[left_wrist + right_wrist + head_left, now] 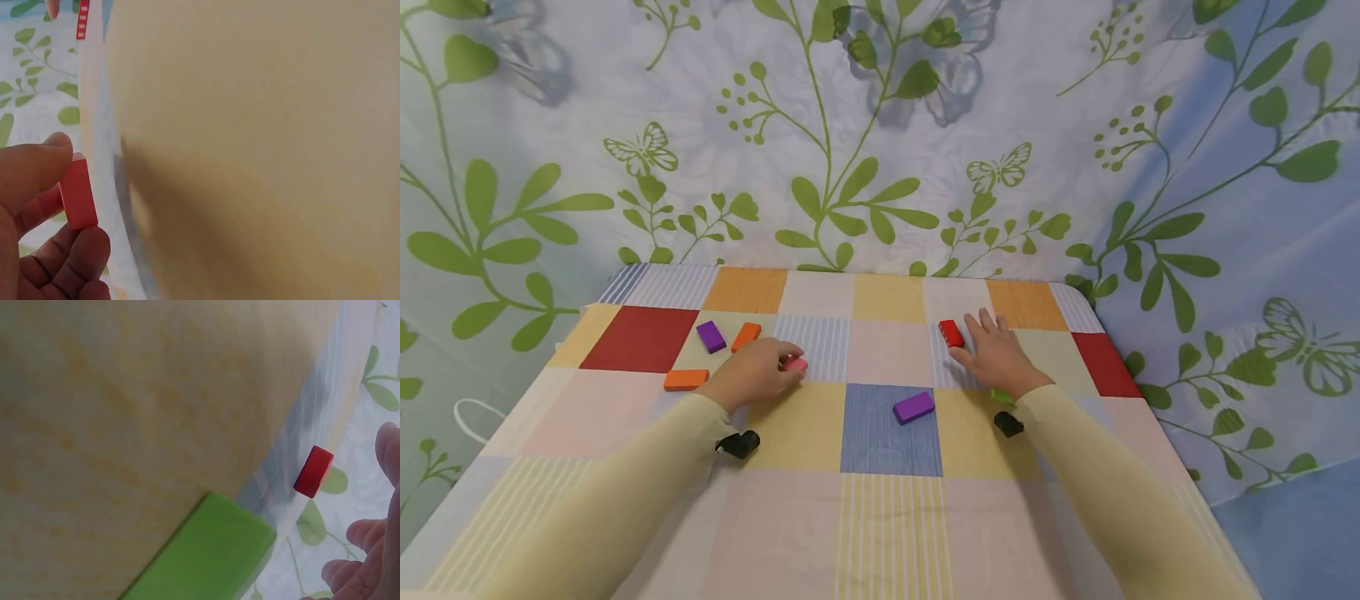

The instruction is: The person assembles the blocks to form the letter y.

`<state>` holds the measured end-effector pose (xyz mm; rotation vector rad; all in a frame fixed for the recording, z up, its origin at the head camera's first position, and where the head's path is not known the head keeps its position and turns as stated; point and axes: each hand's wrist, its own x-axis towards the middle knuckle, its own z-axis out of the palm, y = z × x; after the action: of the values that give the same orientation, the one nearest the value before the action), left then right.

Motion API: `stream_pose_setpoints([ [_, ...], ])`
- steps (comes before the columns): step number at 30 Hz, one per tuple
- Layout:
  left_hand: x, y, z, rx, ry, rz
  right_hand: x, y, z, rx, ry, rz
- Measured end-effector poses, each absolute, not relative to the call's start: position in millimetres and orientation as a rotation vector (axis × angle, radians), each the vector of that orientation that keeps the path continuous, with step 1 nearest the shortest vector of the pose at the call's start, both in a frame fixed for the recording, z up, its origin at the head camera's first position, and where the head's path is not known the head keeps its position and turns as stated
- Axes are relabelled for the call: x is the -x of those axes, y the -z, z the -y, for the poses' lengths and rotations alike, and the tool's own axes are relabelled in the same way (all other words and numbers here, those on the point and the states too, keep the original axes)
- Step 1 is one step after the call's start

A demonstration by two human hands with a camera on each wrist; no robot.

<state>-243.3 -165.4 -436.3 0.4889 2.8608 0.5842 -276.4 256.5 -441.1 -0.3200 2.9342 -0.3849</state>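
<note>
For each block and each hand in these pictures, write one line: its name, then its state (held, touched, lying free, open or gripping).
Left hand: pinches the pink block.
Pink block: held between thumb and fingers.
Right hand: open, flat on the table, fingers beside the red block.
Red block: lying on the table; contact unclear.
Green block: lying under the right wrist.
Purple blocks: lying free.
Orange blocks: lying free.

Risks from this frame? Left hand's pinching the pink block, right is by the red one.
1. The left hand pinches the pink block only at its ends between thumb and fingers; it might twist out.
2. The green block lies under the right hand wrist; reaching for the red block may drag it.
</note>
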Motion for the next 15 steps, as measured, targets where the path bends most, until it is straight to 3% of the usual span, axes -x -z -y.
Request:
stream_pose_setpoints([
  [15, 261, 440, 99, -0.617, -0.712, -2.798, 270, 437, -255, 0.326, 0.373, -2.951],
])
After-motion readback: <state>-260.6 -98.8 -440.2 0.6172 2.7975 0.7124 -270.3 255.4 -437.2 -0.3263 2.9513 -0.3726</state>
